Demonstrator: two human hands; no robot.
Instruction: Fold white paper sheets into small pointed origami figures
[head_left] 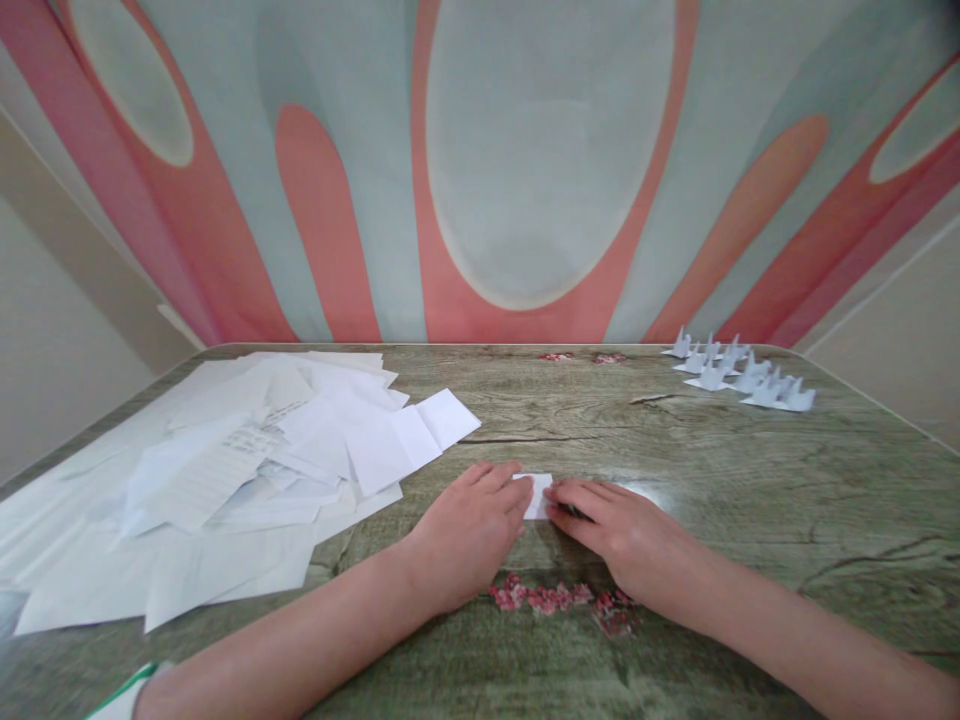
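A small folded piece of white paper (538, 497) lies on the wood-patterned table between my two hands. My left hand (469, 530) covers its left side, fingers bent together over it and holding it against the tabletop. At the opposite edge, my right hand (619, 530) grips the paper between thumb and fingers. Parts of the paper are hidden under the fingertips. Far to the right stand several folded paper cranes (712, 375), grouped near the table's back corner.
A wide, loose pile of white paper sheets (225, 480) spreads over the left of the table (712, 620), some with writing. A creased paper piece (446, 418) juts from its right side. Behind the table rises a wall with a pink and grey pattern (517, 325).
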